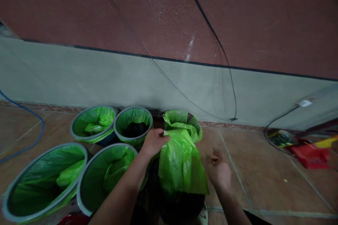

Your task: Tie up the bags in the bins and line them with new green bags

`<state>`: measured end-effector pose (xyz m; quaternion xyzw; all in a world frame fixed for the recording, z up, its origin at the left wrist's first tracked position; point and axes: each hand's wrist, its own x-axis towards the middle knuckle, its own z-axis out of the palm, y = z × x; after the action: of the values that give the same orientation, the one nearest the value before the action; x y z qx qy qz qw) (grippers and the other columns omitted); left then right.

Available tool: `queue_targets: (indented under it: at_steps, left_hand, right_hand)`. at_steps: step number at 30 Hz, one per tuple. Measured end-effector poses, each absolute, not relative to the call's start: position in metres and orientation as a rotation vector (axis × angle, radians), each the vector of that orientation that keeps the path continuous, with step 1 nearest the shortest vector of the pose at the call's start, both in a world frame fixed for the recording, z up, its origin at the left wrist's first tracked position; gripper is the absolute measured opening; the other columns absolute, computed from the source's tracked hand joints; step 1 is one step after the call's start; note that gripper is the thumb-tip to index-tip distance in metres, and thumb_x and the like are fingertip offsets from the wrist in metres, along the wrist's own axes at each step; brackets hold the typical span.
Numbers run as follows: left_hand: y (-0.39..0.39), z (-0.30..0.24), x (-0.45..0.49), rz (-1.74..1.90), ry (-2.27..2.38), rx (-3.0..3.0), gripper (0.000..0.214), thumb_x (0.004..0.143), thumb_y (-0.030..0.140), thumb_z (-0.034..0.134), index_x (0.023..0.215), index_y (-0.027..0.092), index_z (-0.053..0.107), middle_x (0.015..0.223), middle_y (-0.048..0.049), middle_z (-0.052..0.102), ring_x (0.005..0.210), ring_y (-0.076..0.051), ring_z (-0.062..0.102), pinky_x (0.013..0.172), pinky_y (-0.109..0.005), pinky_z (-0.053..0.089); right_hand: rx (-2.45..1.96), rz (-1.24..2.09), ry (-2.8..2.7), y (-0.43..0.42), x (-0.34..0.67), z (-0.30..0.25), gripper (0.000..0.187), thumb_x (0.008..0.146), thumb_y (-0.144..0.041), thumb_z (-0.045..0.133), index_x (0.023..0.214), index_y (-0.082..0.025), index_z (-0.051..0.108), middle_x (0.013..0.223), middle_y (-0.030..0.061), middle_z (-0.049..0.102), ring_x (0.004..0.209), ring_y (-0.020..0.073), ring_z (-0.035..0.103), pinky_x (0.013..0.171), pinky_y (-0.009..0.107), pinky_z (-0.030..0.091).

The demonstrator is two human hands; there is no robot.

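Left hand (pixel 155 143) pinches a green bag (pixel 181 163); right hand (pixel 220 171) hovers beside it

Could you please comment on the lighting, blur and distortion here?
In the head view, light is dim, with pale sheen on the green plastic bag and near-black below it; the right hand looks softly blurred, perhaps from motion; the lower-left lined bin appears stretched; a pale streak on the red wall could be glare or a scuff.

Four bins (pixel 91 179) left of the bag (pixel 181 161), wall (pixel 105 74) behind, floor (pixel 264 175) beneath
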<state>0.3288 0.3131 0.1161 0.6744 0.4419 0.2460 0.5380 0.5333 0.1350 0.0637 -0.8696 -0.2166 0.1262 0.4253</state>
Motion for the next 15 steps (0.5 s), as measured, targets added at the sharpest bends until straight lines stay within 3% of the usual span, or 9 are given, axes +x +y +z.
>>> queue_targets:
  at_steps: [2,5,10,15]
  left_hand:
    - [0.302,0.122,0.334,0.633,1.073,1.688,0.023,0.069,0.033,0.068,0.058,0.017,0.056,0.055,0.0064,0.049,0.057,-0.011,0.045,0.057,-0.024,0.031]
    - [0.285,0.126,0.342,0.681,1.037,1.764,0.024,0.070,0.034,0.069,0.062,0.019,0.052,0.056,0.0076,0.046,0.057,-0.010,0.042,0.058,-0.024,0.029]
    - [0.268,0.125,0.344,0.687,1.023,1.807,0.018,0.072,0.026,0.063,0.066,0.021,0.048,0.055,0.0089,0.040,0.054,-0.010,0.036,0.055,-0.025,0.023]
    - [0.275,0.122,0.330,0.595,0.918,1.661,0.028,0.068,0.040,0.073,0.066,0.019,0.055,0.052,0.0088,0.038,0.052,-0.009,0.032,0.053,-0.025,0.022]
  right_hand:
    - [-2.027,0.402,-0.739,0.145,0.515,0.085,0.044,0.081,-0.055,0.061,0.100,-0.018,0.072,0.096,0.0115,0.074,0.086,0.0254,0.068,0.075,0.035,0.050]
    - [-1.668,0.795,-0.914,0.178,0.485,0.114,0.045,0.083,-0.061,0.062,0.090,-0.019,0.073,0.082,0.0060,0.073,0.075,0.0202,0.065,0.069,0.031,0.049]
    - [-1.440,1.023,-0.779,0.215,0.460,0.125,0.044,0.062,-0.060,0.081,0.068,-0.017,0.072,0.061,-0.0007,0.065,0.057,0.0107,0.051,0.057,0.025,0.039]
    - [-1.345,1.032,-0.431,0.210,0.464,0.114,0.047,0.047,-0.056,0.090,0.059,-0.018,0.066,0.053,-0.0038,0.058,0.049,0.0068,0.043,0.051,0.023,0.035]
